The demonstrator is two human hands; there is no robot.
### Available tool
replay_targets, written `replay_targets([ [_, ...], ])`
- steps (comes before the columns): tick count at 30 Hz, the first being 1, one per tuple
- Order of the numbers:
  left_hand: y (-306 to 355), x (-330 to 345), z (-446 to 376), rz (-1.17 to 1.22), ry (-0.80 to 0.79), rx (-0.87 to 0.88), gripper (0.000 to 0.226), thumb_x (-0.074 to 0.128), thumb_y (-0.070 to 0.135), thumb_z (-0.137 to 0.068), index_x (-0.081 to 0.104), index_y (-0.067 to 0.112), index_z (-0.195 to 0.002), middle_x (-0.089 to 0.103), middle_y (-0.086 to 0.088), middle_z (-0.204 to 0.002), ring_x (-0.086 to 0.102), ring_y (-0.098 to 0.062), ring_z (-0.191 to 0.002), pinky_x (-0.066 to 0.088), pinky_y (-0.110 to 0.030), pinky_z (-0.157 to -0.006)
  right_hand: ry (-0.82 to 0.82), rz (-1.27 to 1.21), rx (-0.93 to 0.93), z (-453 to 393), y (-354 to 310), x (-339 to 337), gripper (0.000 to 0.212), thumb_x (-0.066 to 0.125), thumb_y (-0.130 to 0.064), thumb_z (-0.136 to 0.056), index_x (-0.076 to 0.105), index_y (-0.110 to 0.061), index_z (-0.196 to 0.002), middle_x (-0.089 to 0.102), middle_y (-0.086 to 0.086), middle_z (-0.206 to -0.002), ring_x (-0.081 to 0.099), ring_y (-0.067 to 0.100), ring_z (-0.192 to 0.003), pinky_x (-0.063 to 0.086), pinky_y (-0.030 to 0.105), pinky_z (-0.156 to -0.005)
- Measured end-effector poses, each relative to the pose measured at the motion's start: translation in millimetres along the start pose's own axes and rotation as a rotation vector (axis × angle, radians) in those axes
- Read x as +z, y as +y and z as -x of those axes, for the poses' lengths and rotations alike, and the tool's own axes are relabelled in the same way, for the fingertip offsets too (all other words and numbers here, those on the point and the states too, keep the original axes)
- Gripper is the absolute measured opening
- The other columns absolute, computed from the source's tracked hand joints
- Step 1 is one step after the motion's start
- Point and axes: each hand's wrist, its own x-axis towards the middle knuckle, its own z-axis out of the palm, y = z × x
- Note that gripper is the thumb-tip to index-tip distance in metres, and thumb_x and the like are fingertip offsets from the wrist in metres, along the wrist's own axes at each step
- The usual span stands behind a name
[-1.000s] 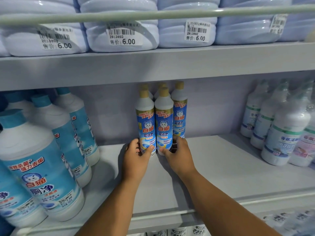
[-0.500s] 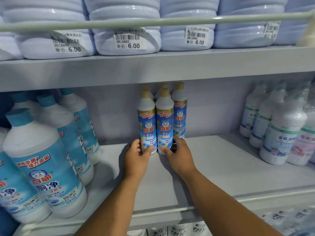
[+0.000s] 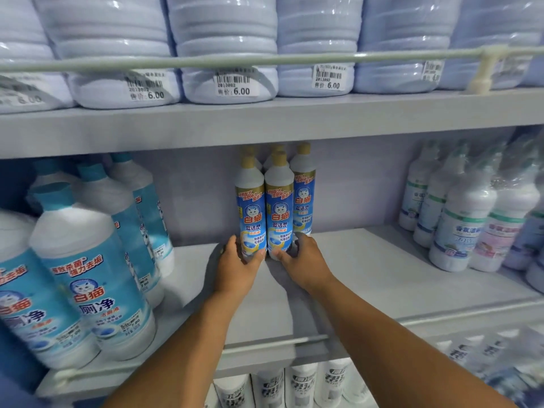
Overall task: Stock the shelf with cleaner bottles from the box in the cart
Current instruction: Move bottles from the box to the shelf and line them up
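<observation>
Several slim cleaner bottles with gold caps and blue labels stand upright in a tight cluster at the back of the middle shelf (image 3: 368, 269). My left hand (image 3: 237, 267) grips the base of the front left bottle (image 3: 250, 213). The base of the front right bottle (image 3: 278, 213) is held by my right hand (image 3: 303, 265), thumb in front, fingers round its right side. A third bottle (image 3: 303, 198) stands just behind on the right, and more caps show behind these. The cart and box are out of view.
Large white bottles with teal caps (image 3: 88, 275) crowd the shelf's left. White bottles with green and pink labels (image 3: 462, 222) fill the right. Wrapped packs with 6.00 price tags (image 3: 232, 54) sit on the upper shelf (image 3: 265, 125) behind a rail. More bottles (image 3: 297, 387) stand below.
Both hands stay on the bases of the two front bottles. The view has tilted slightly, so the shelves sit lower in the frame. The bottles have not visibly moved.
</observation>
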Motion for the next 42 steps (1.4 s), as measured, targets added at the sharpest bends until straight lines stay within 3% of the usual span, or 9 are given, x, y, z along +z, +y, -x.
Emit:
replay_targets([
  [1,-1,-3,1,-0.111,-0.024,-0.003,0.059,0.068,0.045,-0.09,0.05,0.011,-0.135,0.06,-0.01,-0.134,0.058,-0.025,-0.118,0.051,-0.023,-0.083,-0.035,0.129,0.007,6,-5,-8,0.049,0.068,-0.044,-0.091,0.053,-0.023,-0.132,0.058,0.003,-0.132,0.06,0.016,-0.115,0.053,0.033,-0.097],
  [3,-2,-10,11,-0.381,-0.102,-0.03,0.073,0.054,0.059,-0.092,0.039,0.014,-0.147,0.046,-0.014,-0.149,0.043,-0.032,-0.137,0.042,-0.043,-0.109,-0.178,0.443,0.023,25,-16,-26,0.054,0.055,-0.045,-0.098,0.047,-0.012,-0.14,0.05,0.012,-0.138,0.049,0.029,-0.128,0.043,0.038,-0.105],
  [6,7,-23,34,-0.657,-0.207,-0.039,0.082,0.034,0.072,-0.093,0.024,0.022,-0.157,0.028,-0.01,-0.162,0.026,-0.032,-0.149,0.024,-0.048,-0.121,-0.215,0.667,0.045,49,-20,-50,0.07,0.046,-0.057,-0.097,0.037,-0.01,-0.148,0.044,0.014,-0.149,0.042,0.033,-0.134,0.04,0.043,-0.11],
  [10,29,-37,77,-0.767,-0.232,0.047,0.076,0.029,0.073,-0.094,0.023,0.031,-0.157,0.017,-0.005,-0.167,0.017,-0.031,-0.151,0.016,-0.046,-0.123,-0.192,0.785,-0.03,80,-17,-76,0.074,0.039,-0.064,-0.096,0.029,-0.019,-0.155,0.035,0.01,-0.158,0.034,0.033,-0.142,0.033,0.049,-0.116],
  [20,56,-8,221,-0.749,-0.176,0.226,0.072,0.031,0.071,-0.094,0.026,0.034,-0.157,0.013,-0.002,-0.168,0.009,-0.026,-0.154,0.012,-0.042,-0.124,-0.127,0.681,-0.274,219,41,-123,0.077,0.028,-0.067,-0.094,0.032,-0.021,-0.155,0.023,0.008,-0.165,0.015,0.03,-0.153,0.019,0.047,-0.123],
  [24,38,20,276,-0.806,-0.194,0.222,0.075,0.022,0.071,-0.093,0.027,0.033,-0.157,0.01,-0.003,-0.168,0.008,-0.025,-0.154,0.014,-0.042,-0.123,-0.192,0.744,-0.268,269,95,-132,0.087,0.015,-0.072,-0.088,0.028,-0.022,-0.157,0.015,0.006,-0.167,0.008,0.029,-0.155,0.021,0.049,-0.123],
  [27,21,41,309,-0.777,-0.234,0.205,0.069,0.035,0.065,-0.097,0.028,0.032,-0.157,0.012,-0.002,-0.168,0.009,-0.025,-0.154,0.014,-0.043,-0.122,-0.284,0.79,-0.194,293,131,-137,0.099,-0.002,-0.079,-0.081,0.019,-0.023,-0.16,0.008,0.005,-0.169,0.001,0.028,-0.156,0.013,0.046,-0.126],
  [32,-5,75,345,-0.778,-0.321,0.145,0.07,0.037,0.066,-0.096,0.031,0.031,-0.156,0.018,-0.004,-0.167,0.015,-0.027,-0.153,0.023,-0.043,-0.122,-0.387,0.871,-0.108,317,179,-140,0.074,0.027,-0.063,-0.1,0.013,-0.022,-0.161,0.003,0.006,-0.169,-0.002,0.027,-0.155,0.012,0.045,-0.126],
  [42,-69,112,378,-0.782,-0.56,-0.045,0.071,0.034,0.067,-0.096,0.02,0.035,-0.158,0.003,-0.001,-0.169,-0.004,-0.026,-0.155,0.016,-0.047,-0.122,-0.522,0.824,0.102,356,250,-111,0.075,0.03,-0.062,-0.1,0.014,-0.022,-0.16,0.006,0.004,-0.169,0.001,0.024,-0.155,0.014,0.04,-0.125],
])
